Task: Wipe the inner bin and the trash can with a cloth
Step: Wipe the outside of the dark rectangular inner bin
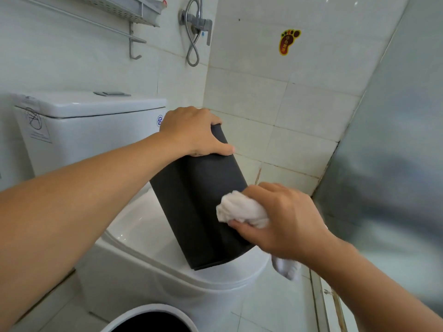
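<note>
Black and matte, the inner bin point(201, 200) stood tilted on the closed toilet lid point(148, 226), its lower end resting on the lid and its upper end leaning back toward the tank point(79, 125). You were wiping its outer side at that point, and to do that well you needed to keep the upper end pinned so the bin could not skid on the smooth lid, press the cloth flat rather than as a tight wad, and work in overlapping strokes from top to bottom, turning the bin to reach each face and then the inside. Your left hand point(191, 133) gripped the upper end, fingers curled over the far edge and thumb laid along the near side. Your right hand point(278, 219) was closed around the bunched white cloth point(242, 209), thumb beneath it, pressing it against the lower right side of the bin; a loose tail of cloth hung below your wrist. The trash can point(148, 317), a white rim around a dark opening, sat on the floor just in front of the toilet, apart from both hands, and by my judgement it was not yet being wiped.
</note>
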Motion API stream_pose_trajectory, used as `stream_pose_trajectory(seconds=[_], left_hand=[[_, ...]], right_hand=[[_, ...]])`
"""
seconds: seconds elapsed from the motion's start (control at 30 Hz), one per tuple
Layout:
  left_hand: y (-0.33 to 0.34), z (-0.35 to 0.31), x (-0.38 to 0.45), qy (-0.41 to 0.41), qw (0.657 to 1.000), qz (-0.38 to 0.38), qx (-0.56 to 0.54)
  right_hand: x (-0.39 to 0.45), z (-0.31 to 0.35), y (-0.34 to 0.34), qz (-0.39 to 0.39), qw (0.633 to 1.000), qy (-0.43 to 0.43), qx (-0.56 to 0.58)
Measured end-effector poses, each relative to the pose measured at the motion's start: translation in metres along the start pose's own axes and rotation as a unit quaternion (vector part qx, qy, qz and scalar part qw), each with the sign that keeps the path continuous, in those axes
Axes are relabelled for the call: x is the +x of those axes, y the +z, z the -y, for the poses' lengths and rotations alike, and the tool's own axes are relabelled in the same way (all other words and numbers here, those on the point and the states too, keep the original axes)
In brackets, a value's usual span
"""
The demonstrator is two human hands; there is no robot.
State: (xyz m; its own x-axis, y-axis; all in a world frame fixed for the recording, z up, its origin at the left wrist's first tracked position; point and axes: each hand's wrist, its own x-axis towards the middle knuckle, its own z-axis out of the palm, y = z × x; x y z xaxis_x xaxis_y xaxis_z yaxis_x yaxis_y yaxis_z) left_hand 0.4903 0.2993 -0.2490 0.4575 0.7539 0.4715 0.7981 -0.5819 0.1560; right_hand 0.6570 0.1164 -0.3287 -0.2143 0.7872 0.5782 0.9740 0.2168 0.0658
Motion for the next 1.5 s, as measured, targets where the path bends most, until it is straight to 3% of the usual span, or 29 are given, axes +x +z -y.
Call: stream_pose_trajectory(seconds=[0.17,0.4,0.6,0.8,1.2,1.33,1.4,1.5], left_hand=[[0.000,-0.003,-0.001,-0.008,1.000,-0.011,0.000],[-0.001,0.000,-0.005,0.008,0.999,-0.020,-0.026],[-0.014,0.012,0.002,0.019,0.991,0.064,-0.113],[-0.029,0.020,-0.003,0.016,0.942,0.144,-0.303],[-0.035,-0.001,-0.009,0.040,0.920,0.185,-0.344],[-0.037,0.000,-0.011,-0.012,0.913,0.190,-0.360],[-0.038,-0.003,-0.012,-0.017,0.920,0.186,-0.344],[-0.042,-0.013,-0.016,-0.005,0.922,0.183,-0.342]], right_hand=[[0.040,-0.008,0.014,-0.055,0.993,0.097,0.023],[-0.011,-0.004,0.006,-0.045,0.998,0.001,0.037],[0.008,0.001,0.012,-0.101,0.992,0.065,0.041],[-0.012,0.007,0.010,-0.121,0.988,0.051,0.076],[0.086,0.006,-0.004,-0.145,0.981,0.122,0.043],[0.061,0.021,-0.003,-0.163,0.986,0.036,0.001],[0.046,0.025,-0.002,-0.137,0.990,-0.017,-0.018],[0.056,0.022,-0.008,-0.138,0.990,0.029,-0.002]])
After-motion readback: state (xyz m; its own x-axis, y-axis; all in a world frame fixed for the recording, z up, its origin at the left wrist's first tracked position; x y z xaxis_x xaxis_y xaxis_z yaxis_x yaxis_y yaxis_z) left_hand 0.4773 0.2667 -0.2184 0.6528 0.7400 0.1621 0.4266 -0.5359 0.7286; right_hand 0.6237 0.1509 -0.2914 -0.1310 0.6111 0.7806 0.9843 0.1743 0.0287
